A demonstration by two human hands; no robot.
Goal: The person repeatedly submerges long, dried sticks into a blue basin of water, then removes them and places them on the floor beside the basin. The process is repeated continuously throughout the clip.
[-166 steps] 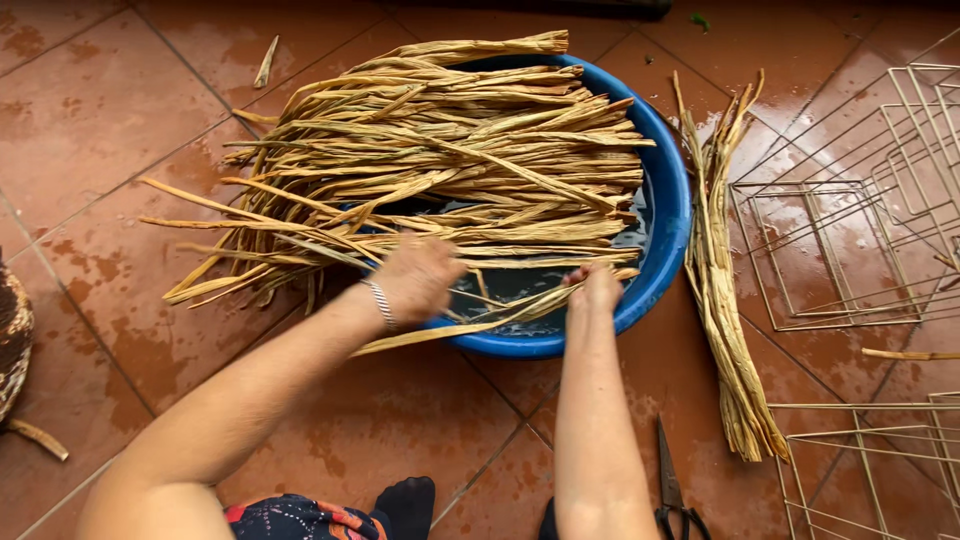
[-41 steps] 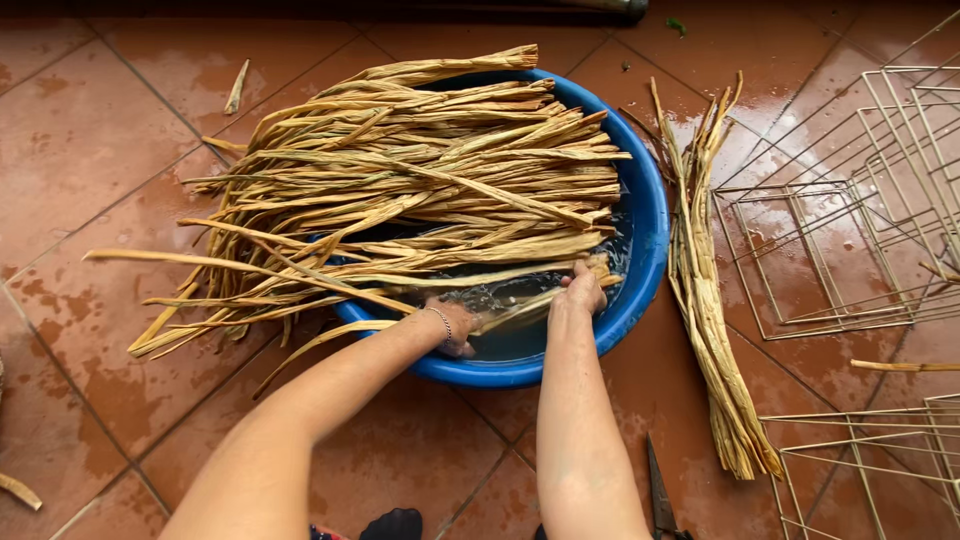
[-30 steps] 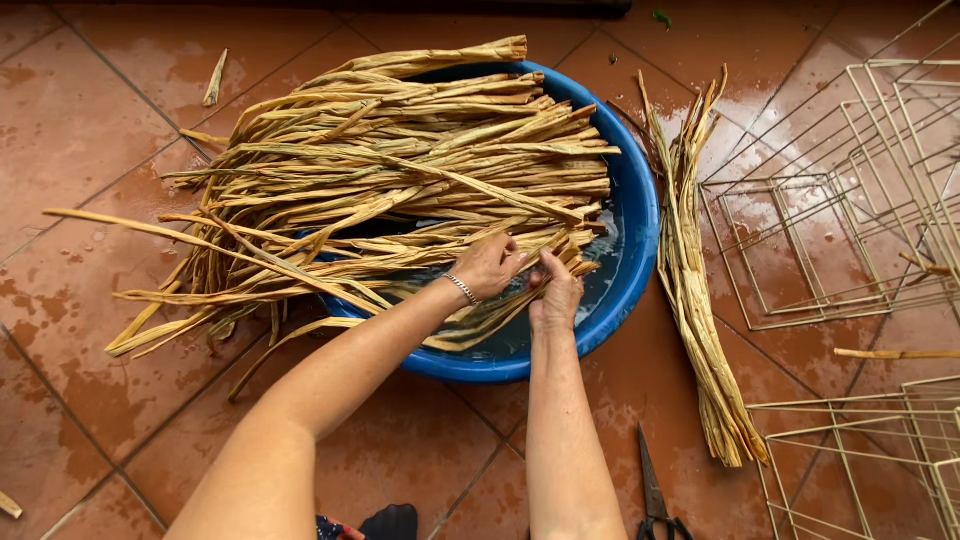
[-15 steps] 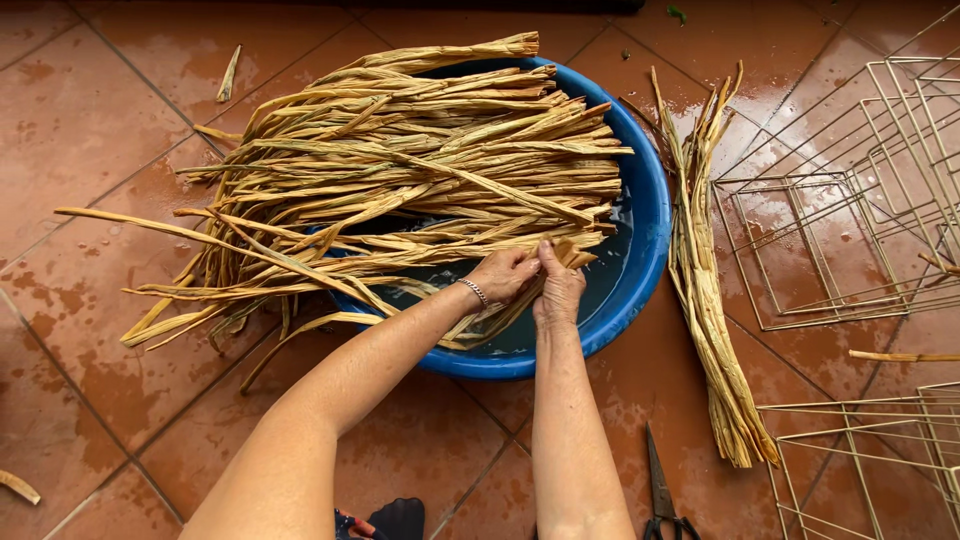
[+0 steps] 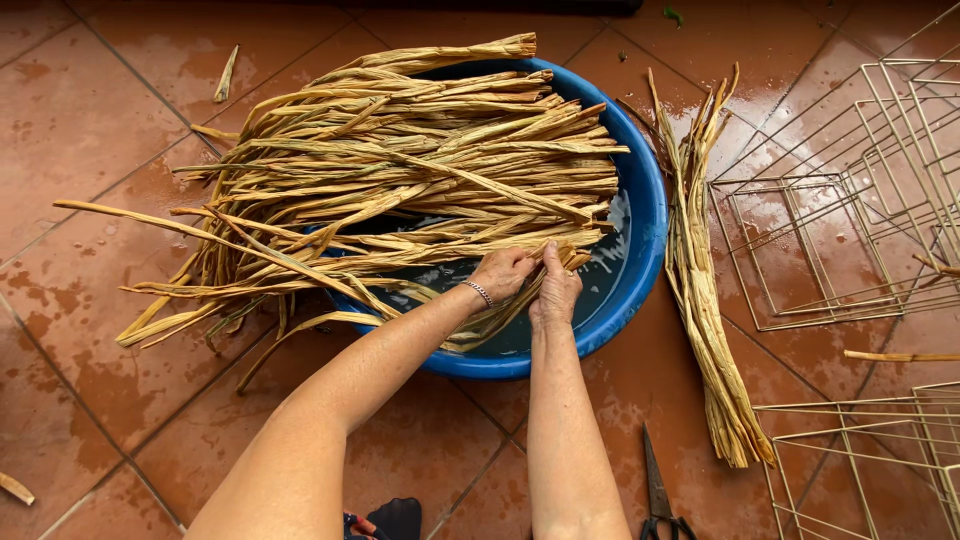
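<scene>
I see both of my hands down at the near right part of the blue basin (image 5: 648, 250), where the long dried leaf strips (image 5: 400, 170) lie piled across it. My left hand (image 5: 500, 275) curls around a few strips at their right ends, fingers closed on them, a thin bracelet (image 5: 479, 292) at the wrist. My right hand (image 5: 556, 290) sits just beside it, touching it, fingers pressed down on the same strips; I cannot tell whether it fully grips them or only pins them. The pile covers most of the basin and spills far over its left rim onto the wet red tile floor (image 5: 90, 120), with loose ends fanning out to the near left. Water shows in the open near right part of the basin, under and beside my hands. To the right of the basin, just beside its rim, a separate bundle of strips (image 5: 705, 300) lies running near to far. Further right are gold wire frames (image 5: 840, 230), one set at the far right and another at the near right corner (image 5: 880, 460), so that side is crowded. A pair of scissors (image 5: 657, 495) lies on the floor near my right forearm, between it and the bundle. A stray leaf scrap (image 5: 226, 73) rests on the far left tiles and another piece (image 5: 15, 487) at the near left edge. The most open floor is at the far left and near left, beyond the strip ends.
</scene>
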